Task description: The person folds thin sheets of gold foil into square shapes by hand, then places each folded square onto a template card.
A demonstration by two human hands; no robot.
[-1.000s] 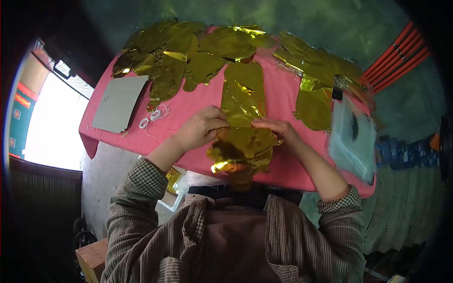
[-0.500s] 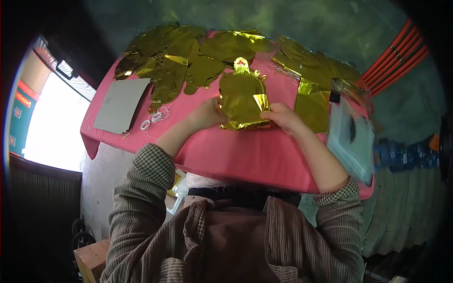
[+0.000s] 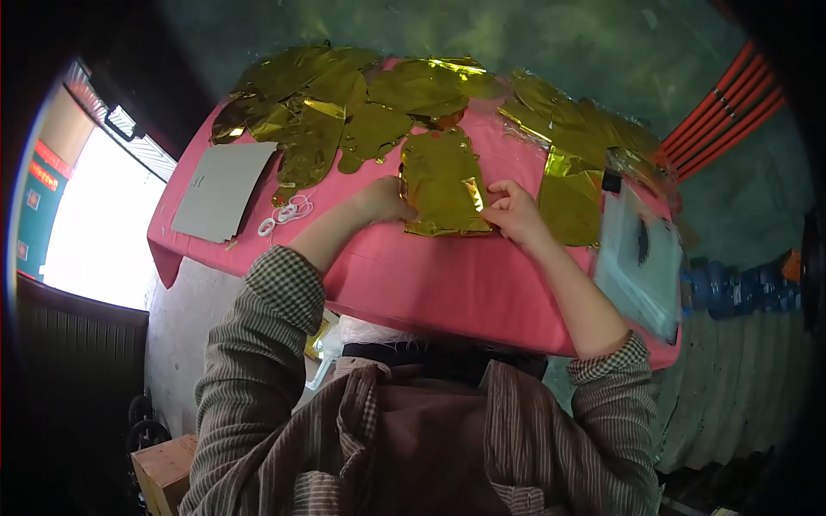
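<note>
A folded sheet of shiny gold foil (image 3: 439, 181), which looks like a flat, deflated foil balloon, lies on the pink tablecloth (image 3: 413, 275) before me. My left hand (image 3: 387, 203) is closed at its left edge, with the fingertips partly hidden by the foil. At the lower right corner, the thumb and forefinger of my right hand (image 3: 516, 213) pinch the edge, while the other fingers are raised. Bright creases run beside the right fingertips.
More flat gold foil pieces (image 3: 301, 142) cover the table's far side. Grey card sheets (image 3: 224, 189) and looped white cord (image 3: 292, 209) lie left; clear plastic bags (image 3: 641, 267) lie right. Beyond are red poles (image 3: 723, 103) and blue bottles (image 3: 740, 284). A cardboard box (image 3: 168, 469) stands lower left.
The foil's narrow top part, which stuck up half a second ago, no longer shows, and its top edge is now nearly straight. My right hand's upper fingers have lifted.
</note>
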